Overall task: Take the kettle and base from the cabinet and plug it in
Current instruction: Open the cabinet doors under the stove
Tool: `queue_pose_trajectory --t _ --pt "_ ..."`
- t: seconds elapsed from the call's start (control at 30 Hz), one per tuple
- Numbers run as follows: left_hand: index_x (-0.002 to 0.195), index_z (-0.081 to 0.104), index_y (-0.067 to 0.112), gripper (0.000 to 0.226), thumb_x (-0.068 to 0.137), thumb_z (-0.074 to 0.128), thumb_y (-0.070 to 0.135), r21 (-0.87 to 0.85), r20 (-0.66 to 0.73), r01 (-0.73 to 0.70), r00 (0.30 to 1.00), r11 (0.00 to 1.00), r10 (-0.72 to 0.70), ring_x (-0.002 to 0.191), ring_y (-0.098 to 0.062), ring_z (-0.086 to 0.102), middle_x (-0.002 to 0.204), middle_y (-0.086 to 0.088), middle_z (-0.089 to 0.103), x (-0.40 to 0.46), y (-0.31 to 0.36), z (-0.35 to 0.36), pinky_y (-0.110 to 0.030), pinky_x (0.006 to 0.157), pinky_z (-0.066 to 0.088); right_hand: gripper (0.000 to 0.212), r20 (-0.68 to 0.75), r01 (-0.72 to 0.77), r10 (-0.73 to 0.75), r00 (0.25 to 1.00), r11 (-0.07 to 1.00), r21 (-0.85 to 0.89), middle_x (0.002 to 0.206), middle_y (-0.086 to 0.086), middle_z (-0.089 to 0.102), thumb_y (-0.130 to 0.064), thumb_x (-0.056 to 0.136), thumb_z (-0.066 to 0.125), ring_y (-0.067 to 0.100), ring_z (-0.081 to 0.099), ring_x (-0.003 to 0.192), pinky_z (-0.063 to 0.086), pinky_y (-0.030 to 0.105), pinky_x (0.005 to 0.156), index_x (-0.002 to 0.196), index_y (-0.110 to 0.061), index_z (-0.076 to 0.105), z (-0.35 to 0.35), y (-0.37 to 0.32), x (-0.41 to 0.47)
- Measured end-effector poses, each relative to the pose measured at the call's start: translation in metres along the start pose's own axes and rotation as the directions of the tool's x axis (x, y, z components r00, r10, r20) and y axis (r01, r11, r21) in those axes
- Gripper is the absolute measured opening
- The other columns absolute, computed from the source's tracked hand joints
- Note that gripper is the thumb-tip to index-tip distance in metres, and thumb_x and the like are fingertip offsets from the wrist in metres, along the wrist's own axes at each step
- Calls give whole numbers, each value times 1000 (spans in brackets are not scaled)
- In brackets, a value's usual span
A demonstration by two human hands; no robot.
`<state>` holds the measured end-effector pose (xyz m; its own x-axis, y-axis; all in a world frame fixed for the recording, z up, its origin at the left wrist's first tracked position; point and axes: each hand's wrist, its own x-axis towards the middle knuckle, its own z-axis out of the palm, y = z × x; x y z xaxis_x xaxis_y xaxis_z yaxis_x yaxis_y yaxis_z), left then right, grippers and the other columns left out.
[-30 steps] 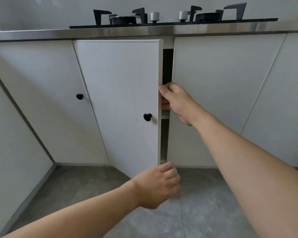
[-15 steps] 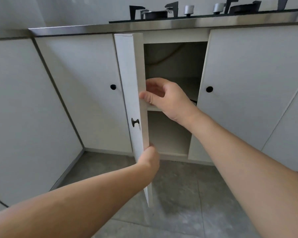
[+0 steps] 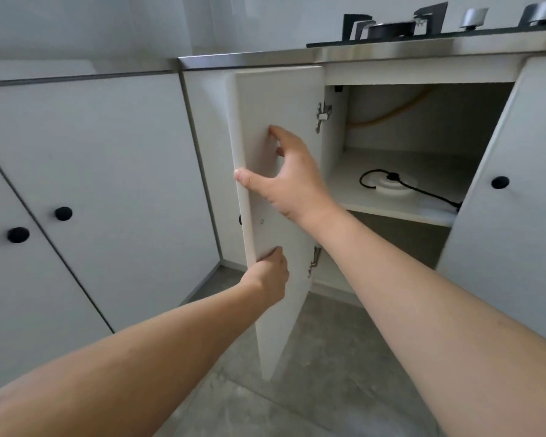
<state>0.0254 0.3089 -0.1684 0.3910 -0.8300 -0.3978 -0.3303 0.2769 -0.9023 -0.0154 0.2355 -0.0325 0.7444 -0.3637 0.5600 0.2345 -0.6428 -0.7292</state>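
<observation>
The white cabinet door point(image 3: 281, 96) stands swung wide open to the left. My right hand point(image 3: 293, 181) presses spread fingers on its inner face, thumb at the door's edge. Lower down, my left hand point(image 3: 268, 275) grips the same edge, thumb on the inner face. Inside, on the middle shelf point(image 3: 391, 211), lies a white round kettle base point(image 3: 391, 188) with a black cord point(image 3: 432, 194) running right behind the neighbouring door. No kettle shows in the visible part of the cabinet.
The right-hand cabinet door point(image 3: 517, 146) with a black knob is closed and covers part of the shelf. A yellow hose point(image 3: 391, 114) runs along the cabinet's back. A gas hob point(image 3: 391, 28) sits on the steel counter above. Grey floor tiles lie below.
The door has swung from nearly closed to wide open. My right hand went from holding its edge to pressing its inner face. The kettle base has come into sight.
</observation>
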Motion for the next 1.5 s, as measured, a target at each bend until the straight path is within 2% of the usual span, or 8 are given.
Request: queue_pose_trajectory --t 0.23,0.33,0.53,0.7,0.93,1.07,1.3,1.5 --pt "124 56 20 35 91 54 32 -304 146 -28 986 952 76 124 -30 44 136 -7 50 12 -18 -4 -50 106 30 76 134 -36 33 990 999 22 143 -2 40 -40 77 78 10 48 120 38 21 96 140 -18 42 -20 16 14" --pt "94 60 15 14 88 47 18 -630 151 -3 980 777 126 87 -28 63 107 -5 63 24 -36 -33 -35 69 50 56 80 -53 72 994 976 -210 139 -2 46 -40 87 68 11 49 118 37 21 94 134 -16 50 -61 45 17" --pt "125 58 14 36 93 43 19 -897 -97 -47 991 439 -91 108 -30 60 125 -8 62 75 -67 -88 -36 86 51 38 -50 -147 154 987 719 -679 139 2 49 -26 94 48 21 51 122 42 36 101 131 -18 54 -171 106 11" --pt "138 49 22 47 92 45 29 -981 -104 -141 961 -134 -254 123 -29 52 139 -4 53 138 -85 -122 -39 101 44 37 -71 -122 141 987 399 -909 136 9 54 -17 95 42 29 51 122 38 40 103 129 -12 56 -244 135 8" --pt "142 44 11 44 98 38 10 -610 33 -214 955 -763 -294 127 -34 49 139 -18 52 226 -97 -172 -46 110 38 40 133 138 98 986 -43 -989 139 8 47 -11 91 41 29 34 135 16 43 116 130 -12 52 -284 171 16" --pt "142 43 11 44 98 39 7 -453 35 -261 950 -852 -310 126 -31 48 137 -15 52 254 -101 -200 -38 106 41 50 215 243 147 966 -211 -947 155 9 29 -23 97 34 29 10 148 0 49 118 146 -13 32 -293 188 31" --pt "139 46 18 47 96 36 0 -447 -166 -319 948 -836 -273 78 6 51 112 5 59 273 -97 -219 -3 45 41 51 224 259 136 965 -378 -889 144 5 45 -36 100 25 28 11 148 -6 58 116 139 -11 45 -304 193 54" --pt "123 51 25 29 101 36 38 -573 -195 -367 930 -733 -313 101 -12 55 103 11 61 261 -79 -205 -20 75 40 30 307 289 10 952 -371 -883 103 4 54 -21 96 37 30 43 123 2 55 119 100 -12 65 -302 183 35"
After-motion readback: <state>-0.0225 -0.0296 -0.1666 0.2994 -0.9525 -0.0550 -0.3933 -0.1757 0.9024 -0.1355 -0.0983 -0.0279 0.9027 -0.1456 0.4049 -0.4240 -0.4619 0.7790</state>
